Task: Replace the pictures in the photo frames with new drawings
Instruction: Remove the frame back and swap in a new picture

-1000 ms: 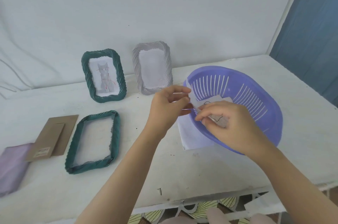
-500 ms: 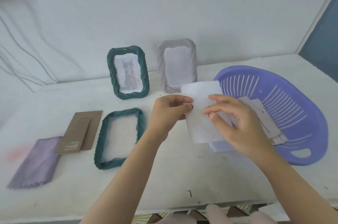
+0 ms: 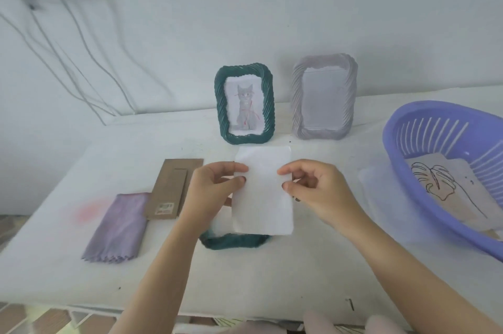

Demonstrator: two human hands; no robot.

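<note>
**First:** You've got the sheet in both hands. Your left hand pinches its left edge with thumb and fingertips. Your right hand pinches the right edge the same way, at about the same height.

**Second:** The side facing you is blank white. You're holding it long-side up over the flat frame on the table. Only that frame's near end shows, just below the sheet's bottom edge. Whether the paper touches the frame, I can't tell.

**First:** Beyond the sheet, by the wall, your cat frame stands upright with the cat picture in it. Just to its right stands the grey frame. Its window is pale and too blurred to read.

**Second:** On your left, the card back lies flat, just beside your left hand. The cloth lies nearer you and further left, its edge meeting the card's near corner.

**First:** On your right sits the basket, partly cut off by the edge of the view. The leaf drawing lies inside it, face up, on top of other paper.

**Second:** That basket is well apart from your right hand, with bare table between them.
</note>
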